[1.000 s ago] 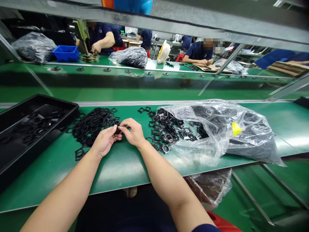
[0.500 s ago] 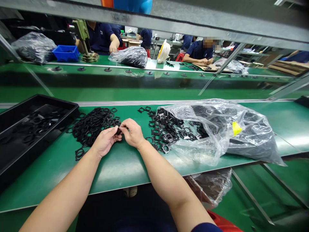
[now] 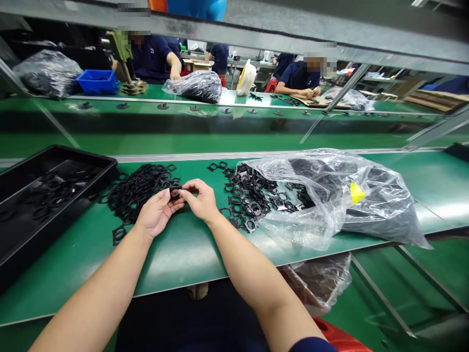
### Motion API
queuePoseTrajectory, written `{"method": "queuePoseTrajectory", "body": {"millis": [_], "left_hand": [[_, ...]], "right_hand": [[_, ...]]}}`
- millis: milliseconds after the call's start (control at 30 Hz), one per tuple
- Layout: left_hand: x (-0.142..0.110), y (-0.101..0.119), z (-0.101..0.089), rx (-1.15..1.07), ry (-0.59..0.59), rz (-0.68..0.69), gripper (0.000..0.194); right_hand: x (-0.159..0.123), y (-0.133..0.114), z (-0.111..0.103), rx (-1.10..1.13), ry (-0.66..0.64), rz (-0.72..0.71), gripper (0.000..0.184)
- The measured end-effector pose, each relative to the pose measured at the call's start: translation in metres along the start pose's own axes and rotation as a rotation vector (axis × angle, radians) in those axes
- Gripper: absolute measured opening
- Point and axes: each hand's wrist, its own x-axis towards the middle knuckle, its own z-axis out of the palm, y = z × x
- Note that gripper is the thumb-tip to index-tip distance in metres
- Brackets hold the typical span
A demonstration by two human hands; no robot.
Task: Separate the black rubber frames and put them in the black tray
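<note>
Between my two hands is a small black ring-shaped part (image 3: pixel 175 191), its opening partly in sight. My left hand (image 3: pixel 157 213) pinches its left side with thumb and fingers. On its right side, the thumb and fingertips of my right hand (image 3: pixel 201 199) grip it too. Just behind my left hand lies a heap of black ring parts (image 3: pixel 137 188) on the green worktop (image 3: pixel 183 254). To the right of my right hand, more black square-edged ring frames (image 3: pixel 252 208) spill from the mouth of a clear plastic bag (image 3: pixel 322 215).
A black tray (image 3: pixel 104 164) holding dark parts stands at the left. Across the gap, a second bench carries a row of small black pieces (image 3: pixel 194 108), a blue bin (image 3: pixel 97 81) and a white fan (image 3: pixel 247 78). Co-workers sit behind it. A metal beam (image 3: pixel 234 36) crosses overhead.
The ring part has turned in my fingers, so its opening now shows. My hands stay together in nearly the same place. A co-worker's hand across the bench moved right, toward a bag.
</note>
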Motion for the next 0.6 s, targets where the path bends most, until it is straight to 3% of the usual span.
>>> {"method": "queuePoseTrajectory", "body": {"millis": [100, 400, 600], "left_hand": [[0.0001, 0.0004, 0.0001, -0.020, -0.019, 0.008, 0.015], [-0.0034, 0.0010, 0.0015, 0.001, -0.069, 0.000, 0.023], [-0.0051, 0.0024, 0.0015, 0.027, -0.079, 0.005, 0.025]], "right_hand": [[-0.0018, 0.0000, -0.0003, -0.126, 0.009, -0.096, 0.014], [-0.0022, 0.0001, 0.0006, -0.162, 0.054, -0.154, 0.010], [-0.0009, -0.0056, -0.0014, -0.087, 0.000, -0.053, 0.013]]}}
